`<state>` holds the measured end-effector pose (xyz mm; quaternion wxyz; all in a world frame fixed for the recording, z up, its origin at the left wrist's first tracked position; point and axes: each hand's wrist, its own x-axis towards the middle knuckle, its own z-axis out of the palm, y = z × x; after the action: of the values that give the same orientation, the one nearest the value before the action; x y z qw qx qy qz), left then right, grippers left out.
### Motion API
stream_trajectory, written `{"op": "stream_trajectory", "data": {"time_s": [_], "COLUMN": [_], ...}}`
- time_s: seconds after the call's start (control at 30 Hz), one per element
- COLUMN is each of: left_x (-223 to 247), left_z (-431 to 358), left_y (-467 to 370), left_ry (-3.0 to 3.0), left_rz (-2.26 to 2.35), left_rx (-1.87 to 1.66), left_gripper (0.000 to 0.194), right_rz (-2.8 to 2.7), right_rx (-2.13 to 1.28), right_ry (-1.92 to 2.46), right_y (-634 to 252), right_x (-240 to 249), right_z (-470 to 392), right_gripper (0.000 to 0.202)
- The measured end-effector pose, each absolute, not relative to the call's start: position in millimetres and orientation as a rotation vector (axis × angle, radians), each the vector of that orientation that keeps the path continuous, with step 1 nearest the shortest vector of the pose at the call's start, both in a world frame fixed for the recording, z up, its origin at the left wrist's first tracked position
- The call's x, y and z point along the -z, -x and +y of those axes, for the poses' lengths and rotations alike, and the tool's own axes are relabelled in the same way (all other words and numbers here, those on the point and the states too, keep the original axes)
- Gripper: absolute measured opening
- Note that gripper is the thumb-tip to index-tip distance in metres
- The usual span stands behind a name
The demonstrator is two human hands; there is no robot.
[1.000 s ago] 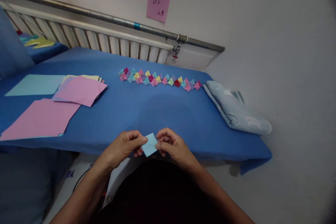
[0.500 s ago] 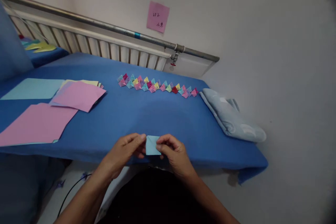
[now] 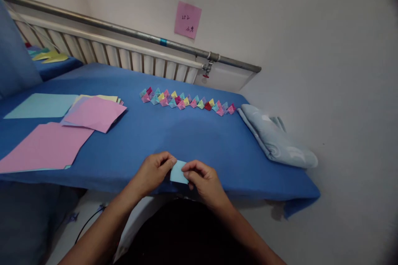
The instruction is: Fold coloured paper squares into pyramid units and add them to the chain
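Note:
A small light-blue paper square (image 3: 178, 172) is held between my two hands near the front edge of the blue-covered table. My left hand (image 3: 157, 169) pinches its upper left corner between thumb and fingers. On the other side, my right hand (image 3: 202, 178) grips the right edge with thumb and forefinger. Farther back lie rows of small folded paper pieces (image 3: 181, 104) in pink, blue, yellow, red and purple.
Pink sheets (image 3: 46, 147), a light-blue sheet (image 3: 42, 105) and a stack of smaller coloured paper (image 3: 95, 114) lie at the left. A folded grey-blue cloth (image 3: 275, 138) rests at the right. Behind the table (image 3: 139, 132) run a radiator (image 3: 124, 58) and a metal pipe (image 3: 137, 33).
The light-blue square has tilted and shifted slightly left. My left hand has moved up to its upper left corner, its fingers drawn closer together. My right hand still pinches the right edge.

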<state>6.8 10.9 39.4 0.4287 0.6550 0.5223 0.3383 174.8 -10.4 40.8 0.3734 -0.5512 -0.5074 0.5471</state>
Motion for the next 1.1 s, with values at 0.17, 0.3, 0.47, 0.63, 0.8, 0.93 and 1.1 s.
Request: {"op": "stream_trajectory", "data": {"time_s": [0.17, 0.3, 0.47, 0.63, 0.8, 0.93, 1.1], "left_x": [-21, -10, -4, -6, -7, -1, 6], "left_z": [13, -3, -8, -7, -11, -11, -9], "left_y": [-5, -7, -12, -10, -6, -3, 1], "left_ry": [-2.073, -2.322, -2.416, -2.442, -2.467, -2.469, -2.495], "left_rz": [1.465, 1.303, 1.210, 1.186, 1.130, 1.125, 1.105], "left_rx": [-1.238, -1.198, -0.934, -0.892, -0.911, -0.954, -1.015], "left_gripper": [0.024, 0.028, 0.028, 0.027, 0.032, 0.033, 0.025], "right_rz": [-1.407, -1.653, -1.916, -2.016, -2.284, -2.316, -2.298], "right_rx": [-1.233, -1.077, -1.066, -0.678, -0.514, -0.527, -0.548], "right_ry": [1.527, 1.546, 1.532, 1.362, 1.091, 1.157, 1.153], "right_y": [-174, -175, -187, -200, -203, -205, -207], "right_x": [-34, -33, -37, -35, -28, -24, -22], "right_z": [-4, -2, -1, -4, -7, -7, -5], "right_gripper": [0.013, 0.017, 0.024, 0.020, 0.028, 0.025, 0.023]}}
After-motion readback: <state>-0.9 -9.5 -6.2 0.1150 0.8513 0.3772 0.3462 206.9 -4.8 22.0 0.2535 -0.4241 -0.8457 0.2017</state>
